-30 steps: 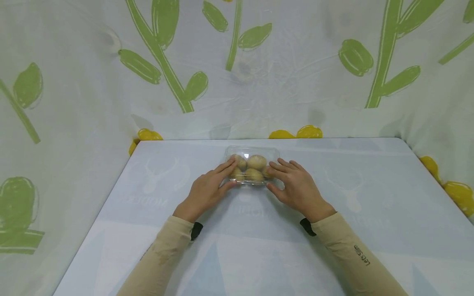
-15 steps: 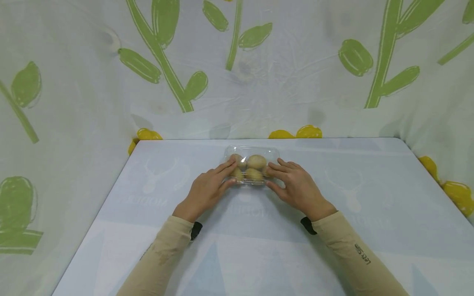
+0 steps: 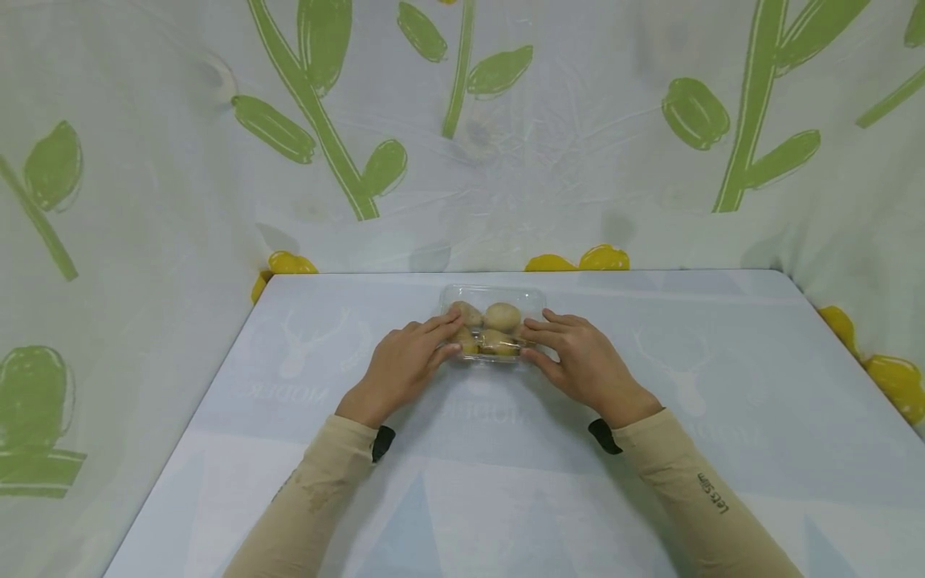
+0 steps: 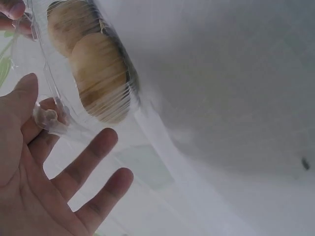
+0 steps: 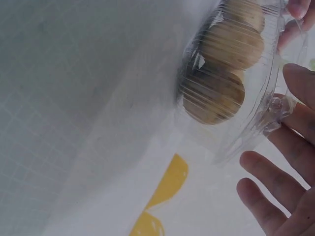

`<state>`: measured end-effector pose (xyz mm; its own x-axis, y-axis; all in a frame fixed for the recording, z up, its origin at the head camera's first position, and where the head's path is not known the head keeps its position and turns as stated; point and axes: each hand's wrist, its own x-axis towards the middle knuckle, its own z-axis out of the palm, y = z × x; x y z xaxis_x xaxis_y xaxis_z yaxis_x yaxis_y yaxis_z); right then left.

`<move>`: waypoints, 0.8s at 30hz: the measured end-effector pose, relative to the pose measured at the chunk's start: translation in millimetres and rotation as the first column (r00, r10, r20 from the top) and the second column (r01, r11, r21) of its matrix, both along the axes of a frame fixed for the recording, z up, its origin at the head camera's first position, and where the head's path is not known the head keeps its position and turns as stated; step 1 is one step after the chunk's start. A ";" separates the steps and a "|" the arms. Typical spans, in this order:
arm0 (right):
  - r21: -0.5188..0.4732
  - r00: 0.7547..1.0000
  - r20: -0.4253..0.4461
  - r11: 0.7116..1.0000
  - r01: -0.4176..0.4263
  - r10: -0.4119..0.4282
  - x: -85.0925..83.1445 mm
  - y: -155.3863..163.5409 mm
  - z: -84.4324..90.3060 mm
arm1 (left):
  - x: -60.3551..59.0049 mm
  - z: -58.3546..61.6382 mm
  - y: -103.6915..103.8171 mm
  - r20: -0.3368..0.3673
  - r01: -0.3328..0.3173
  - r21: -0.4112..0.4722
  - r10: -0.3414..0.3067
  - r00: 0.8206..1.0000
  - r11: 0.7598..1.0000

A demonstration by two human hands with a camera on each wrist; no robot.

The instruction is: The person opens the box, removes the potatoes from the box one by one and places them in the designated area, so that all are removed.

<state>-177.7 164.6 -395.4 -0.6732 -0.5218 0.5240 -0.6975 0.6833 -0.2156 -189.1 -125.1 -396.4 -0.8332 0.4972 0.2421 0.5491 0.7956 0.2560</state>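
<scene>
A clear plastic clamshell box [image 3: 493, 297] holding several round brown fruits [image 3: 502, 316] sits on the table toward its far middle. My left hand [image 3: 454, 335] is at the box's left end, fingers laid on the lid and thumb against the front rim. My right hand [image 3: 526, 341] mirrors it at the right end. In the left wrist view the thumb and a fingertip pinch the box's corner tab [image 4: 49, 115] while the other fingers [image 4: 93, 152] stay straight. In the right wrist view the thumb sits at the other tab [image 5: 274, 107].
The pale blue table [image 3: 686, 449] is walled in behind and on both sides by a white cloth printed with green stems [image 3: 578, 144] and yellow shapes. Both forearms in beige sleeves [image 3: 679, 482] reach in from the near edge.
Both hands have crept a little further onto the box, and the thumbs have drawn in against its front corners. The box has stayed in place.
</scene>
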 end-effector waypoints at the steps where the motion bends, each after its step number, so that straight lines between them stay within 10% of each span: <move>1: -0.007 1.000 0.003 1.000 -0.004 0.004 -0.5 0.3 0.3 | 0.1 1.8 -0.1 0.003 0.002 -0.004 -0.002 1.000 1.000; 24: -0.089 1.000 0.014 0.996 -0.001 0.002 -7.4 12.4 22.2 | -5.2 19.2 -0.5 -0.064 0.050 0.097 -0.044 0.997 0.994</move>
<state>-185.1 177.0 -373.1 -0.6799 -0.4747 0.5590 -0.6950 0.6602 -0.2847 -194.3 -125.6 -377.1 -0.7913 0.5070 0.3416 0.6027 0.7410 0.2963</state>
